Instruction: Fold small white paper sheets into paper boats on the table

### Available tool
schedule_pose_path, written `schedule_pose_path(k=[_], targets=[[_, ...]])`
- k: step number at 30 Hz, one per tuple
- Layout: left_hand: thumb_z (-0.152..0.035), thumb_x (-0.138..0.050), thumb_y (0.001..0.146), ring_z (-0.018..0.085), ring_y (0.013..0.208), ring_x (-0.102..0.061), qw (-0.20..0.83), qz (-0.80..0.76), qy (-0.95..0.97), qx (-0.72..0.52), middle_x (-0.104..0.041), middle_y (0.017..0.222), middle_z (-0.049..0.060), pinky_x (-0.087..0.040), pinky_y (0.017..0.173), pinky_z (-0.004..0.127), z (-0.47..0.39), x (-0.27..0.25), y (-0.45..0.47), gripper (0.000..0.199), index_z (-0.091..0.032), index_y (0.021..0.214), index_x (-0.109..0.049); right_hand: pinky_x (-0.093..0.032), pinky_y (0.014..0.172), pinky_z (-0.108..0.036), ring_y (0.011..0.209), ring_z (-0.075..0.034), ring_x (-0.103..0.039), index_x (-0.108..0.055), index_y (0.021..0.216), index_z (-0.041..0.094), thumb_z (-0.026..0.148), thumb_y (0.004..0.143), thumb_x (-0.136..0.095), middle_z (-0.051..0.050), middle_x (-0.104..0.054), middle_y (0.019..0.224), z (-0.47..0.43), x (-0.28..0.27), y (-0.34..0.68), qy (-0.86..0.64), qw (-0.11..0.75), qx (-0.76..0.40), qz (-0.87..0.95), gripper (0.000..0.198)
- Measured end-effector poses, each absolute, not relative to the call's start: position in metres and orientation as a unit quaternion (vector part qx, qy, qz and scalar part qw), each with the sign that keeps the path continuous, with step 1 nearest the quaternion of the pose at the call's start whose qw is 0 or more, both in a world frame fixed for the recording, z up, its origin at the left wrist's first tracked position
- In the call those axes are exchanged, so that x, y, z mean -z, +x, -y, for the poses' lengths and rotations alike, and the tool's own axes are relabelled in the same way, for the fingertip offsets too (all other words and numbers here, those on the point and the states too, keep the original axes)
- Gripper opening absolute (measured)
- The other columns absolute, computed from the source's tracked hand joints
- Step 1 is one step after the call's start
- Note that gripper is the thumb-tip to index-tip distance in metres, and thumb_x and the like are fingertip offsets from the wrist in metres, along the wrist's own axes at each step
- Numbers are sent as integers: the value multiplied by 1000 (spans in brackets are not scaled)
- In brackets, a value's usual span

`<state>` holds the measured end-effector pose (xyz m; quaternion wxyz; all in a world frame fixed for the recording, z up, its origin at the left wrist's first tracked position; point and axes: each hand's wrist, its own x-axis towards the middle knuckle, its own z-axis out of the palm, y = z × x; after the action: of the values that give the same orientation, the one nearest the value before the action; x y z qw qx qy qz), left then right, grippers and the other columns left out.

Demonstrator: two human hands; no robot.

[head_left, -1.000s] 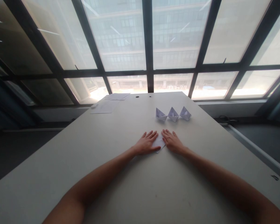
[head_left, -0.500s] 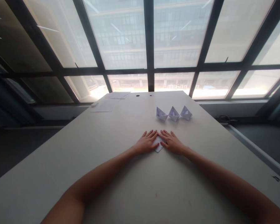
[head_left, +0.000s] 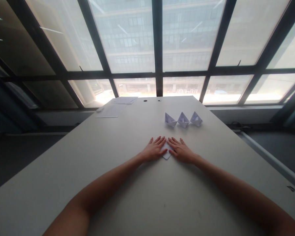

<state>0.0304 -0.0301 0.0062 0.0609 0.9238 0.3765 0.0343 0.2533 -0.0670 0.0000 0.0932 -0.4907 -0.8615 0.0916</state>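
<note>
A small folded piece of white paper [head_left: 166, 155] lies flat on the white table [head_left: 127, 193], one corner pointing towards me. My left hand [head_left: 154, 149] rests flat on its left side, fingers stretched out and slightly apart. On the right side my right hand [head_left: 180, 149] lies the same way, its palm down. The two thumbs point at each other across the paper, and much of the sheet is hidden under the fingers. Beyond my right hand stand three folded paper boats, a left one [head_left: 170, 120], a middle one [head_left: 183, 120] and a right one [head_left: 196, 119].
Several flat sheets of paper [head_left: 108, 112] lie at the table's far left, with a small white object [head_left: 99, 110] at their edge. A dark round hole [head_left: 145, 101] is in the tabletop near the far edge. Large windows [head_left: 127, 36] rise behind the table.
My left hand has shifted very slightly, its fingertips a little further forward and apart from the right ones. The paper has turned or slid a little under the hands. The boats have stayed put.
</note>
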Motion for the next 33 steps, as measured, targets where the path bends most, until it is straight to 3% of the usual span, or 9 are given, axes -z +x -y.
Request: schedule_pose_path(k=[10,13,16,23,26,29,33], targets=[[-46,-17,105,30,151,-8,59,-415,907,-32,-17,163,8,-8,115,65,19,-7,21,56,-27,157,-18,-4,119,-58,151,-26,-11,-19,157,17,44,100,-27,-9,-17,162,64,4,252,-506,82,-89,854,63],[-41,-21,106,25,152,-7,46,-350,933,-64,-17,163,7,0,119,58,24,-12,22,53,-27,157,-18,-3,119,-58,151,-25,-11,-19,157,17,44,100,-28,-9,-18,162,64,5,251,-511,85,-87,851,64],[-46,-25,106,19,151,-9,91,-239,965,-51,-16,163,4,-1,122,47,31,-20,23,56,-29,158,-15,-3,119,-58,151,-24,-12,-22,157,15,41,100,-24,-10,-18,162,65,6,251,-524,89,-82,843,62],[-61,-49,94,24,151,-10,148,-182,972,-20,-11,163,7,-8,123,41,29,-29,20,80,-27,158,-15,-6,118,-59,150,-25,-13,-23,156,14,33,99,-22,-10,-19,162,64,5,253,-531,90,-82,839,60],[-60,-46,96,24,151,-14,160,-186,969,-37,-16,163,6,-11,123,41,26,-26,20,75,-28,157,-19,-7,119,-58,150,-25,-14,-23,156,14,33,99,-25,-11,-20,162,63,5,254,-527,94,-87,840,61],[-58,-41,99,24,149,-22,179,-194,962,-73,-27,161,6,-17,122,40,26,-24,20,63,-27,154,-33,-9,119,-55,150,-24,-17,-26,155,15,31,98,-30,-11,-23,161,62,5,255,-524,112,-91,840,60],[-53,-39,101,24,132,-48,209,-232,943,-112,-46,149,7,-33,114,36,29,-24,19,50,-28,141,-53,-17,119,-51,146,-24,-29,-49,144,19,32,97,-38,-11,-38,155,60,4,257,-523,167,-92,831,50]])
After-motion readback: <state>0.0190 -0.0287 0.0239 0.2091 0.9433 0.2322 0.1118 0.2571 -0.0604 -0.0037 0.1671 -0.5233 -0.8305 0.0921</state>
